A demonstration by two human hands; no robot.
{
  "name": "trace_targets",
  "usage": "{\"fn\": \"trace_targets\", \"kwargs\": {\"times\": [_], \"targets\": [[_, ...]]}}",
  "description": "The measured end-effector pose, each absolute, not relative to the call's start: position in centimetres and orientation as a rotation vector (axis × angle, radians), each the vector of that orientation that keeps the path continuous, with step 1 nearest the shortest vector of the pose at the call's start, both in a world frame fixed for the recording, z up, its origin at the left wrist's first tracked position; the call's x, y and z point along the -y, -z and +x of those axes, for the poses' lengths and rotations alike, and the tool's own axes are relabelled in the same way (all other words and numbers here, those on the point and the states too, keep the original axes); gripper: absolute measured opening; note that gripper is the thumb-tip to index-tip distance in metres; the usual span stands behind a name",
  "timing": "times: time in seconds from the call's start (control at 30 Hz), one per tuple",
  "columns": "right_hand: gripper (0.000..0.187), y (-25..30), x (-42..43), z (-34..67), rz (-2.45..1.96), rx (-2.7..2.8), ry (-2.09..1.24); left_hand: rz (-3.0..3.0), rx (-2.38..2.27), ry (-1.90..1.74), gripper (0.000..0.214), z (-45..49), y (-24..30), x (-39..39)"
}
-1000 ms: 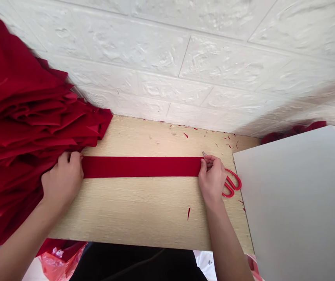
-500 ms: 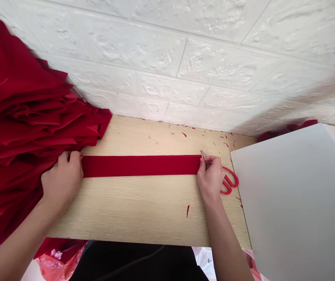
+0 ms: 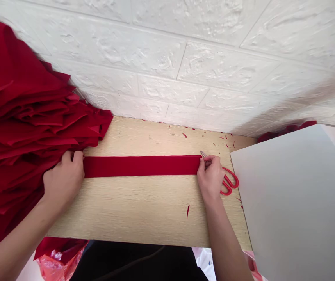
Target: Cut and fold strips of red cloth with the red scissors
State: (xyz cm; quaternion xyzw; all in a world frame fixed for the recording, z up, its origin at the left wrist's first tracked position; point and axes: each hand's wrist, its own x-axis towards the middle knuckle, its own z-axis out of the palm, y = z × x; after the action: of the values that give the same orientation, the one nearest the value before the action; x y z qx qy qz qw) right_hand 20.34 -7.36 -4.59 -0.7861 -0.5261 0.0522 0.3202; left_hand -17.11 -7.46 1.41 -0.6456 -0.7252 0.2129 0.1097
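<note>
A long, flat strip of dark red fabric [image 3: 141,166] lies straight across the wooden table [image 3: 132,210]. At its left end, beside the fabric pile, my left hand [image 3: 65,175] is closed on the strip. My right hand [image 3: 210,175] pinches the other end between thumb and fingers. Under and beside that hand lies a pair of scissors [image 3: 230,183] with red handles; the blade tips poke out past the fingers, and the middle is hidden by the hand.
A tall heap of red fabric [image 3: 32,125] fills the left side. A grey-white panel [image 3: 296,195] stands at the right edge, a white brick-patterned wall [image 3: 161,50] behind. Red scraps [image 3: 187,211] dot the table. A red plastic bag [image 3: 59,261] is below the front edge.
Hardly anything differs. My left hand and the fabric heap appear shifted very slightly right in the picture; both hands keep their hold on the strip.
</note>
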Motion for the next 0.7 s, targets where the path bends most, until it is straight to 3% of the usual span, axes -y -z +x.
{"fn": "trace_targets", "kwargs": {"times": [0.17, 0.47, 0.7], "targets": [[0.007, 4.8, 7.5, 20.4, -1.998, 1.440, -0.082, -1.978, 1.976, -0.644, 0.047, -15.4, -3.1, 8.4], [0.009, 4.7, 7.6, 20.4, -1.972, 1.481, -0.062, -2.853, 1.531, 0.008, 0.038, -2.7, -2.5, 5.1], [0.011, 5.0, 7.7, 20.8, -1.932, 1.492, -0.089, -3.188, 1.530, -0.055, 0.031, 6.9, -1.3, 1.1]]}}
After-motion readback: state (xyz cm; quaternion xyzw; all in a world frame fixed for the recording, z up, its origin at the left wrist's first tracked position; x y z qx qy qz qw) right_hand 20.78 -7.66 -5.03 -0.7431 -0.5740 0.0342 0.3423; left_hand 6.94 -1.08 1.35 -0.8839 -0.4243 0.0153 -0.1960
